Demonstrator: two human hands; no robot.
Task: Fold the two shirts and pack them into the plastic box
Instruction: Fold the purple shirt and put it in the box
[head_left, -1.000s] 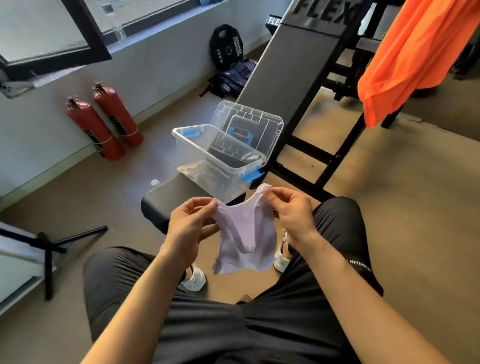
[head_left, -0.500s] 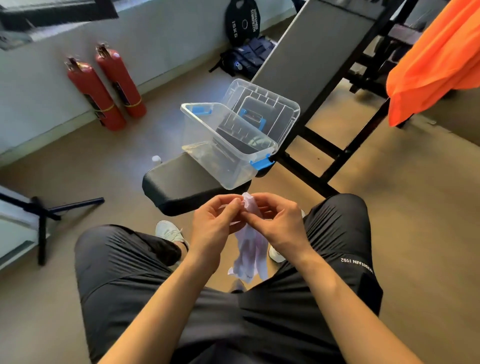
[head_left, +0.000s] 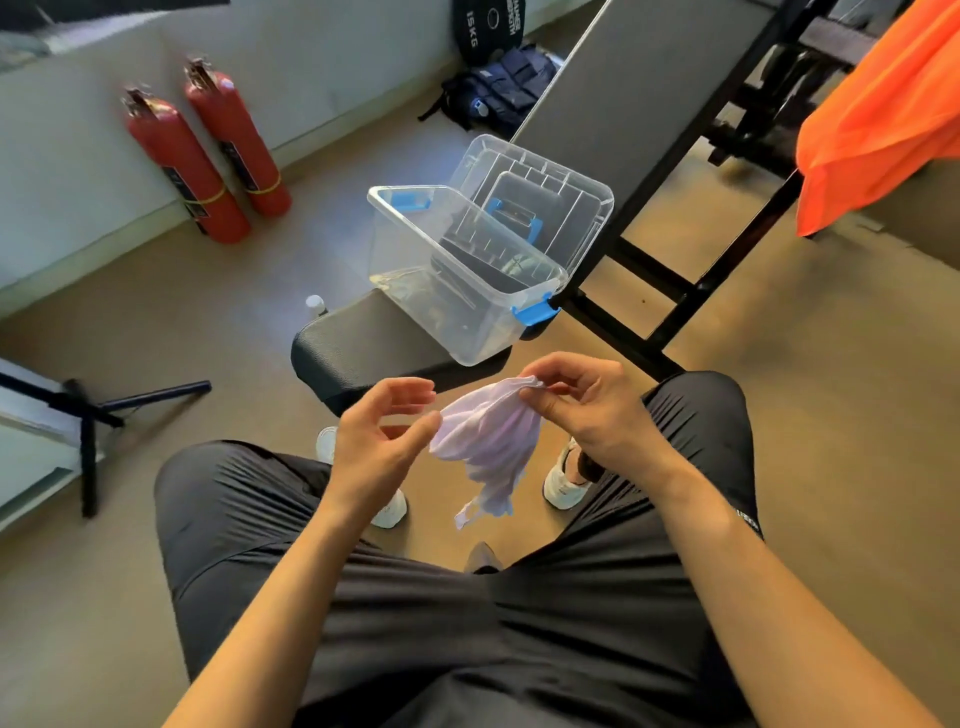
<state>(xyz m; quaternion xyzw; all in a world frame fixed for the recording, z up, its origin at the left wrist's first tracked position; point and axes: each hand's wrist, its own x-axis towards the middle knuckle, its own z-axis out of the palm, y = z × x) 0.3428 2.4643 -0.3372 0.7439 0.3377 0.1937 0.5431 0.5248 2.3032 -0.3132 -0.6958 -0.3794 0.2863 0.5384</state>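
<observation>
Right hand (head_left: 587, 410) pinches the bunched pale shirt (head_left: 485, 441) over the lap, left hand (head_left: 382, 441) loose-fingered touching its edge, plastic box (head_left: 457, 275) on the table beyond; one-handed hold could drop it.

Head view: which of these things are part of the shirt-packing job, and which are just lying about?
Job:
lilac shirt, pinched by right hand; left hand at its edge
orange shirt, hanging
clear plastic box, open, on the bench seat
lid behind it

Lying about:
fire extinguishers
weight plate
dark bag
tripod
</observation>
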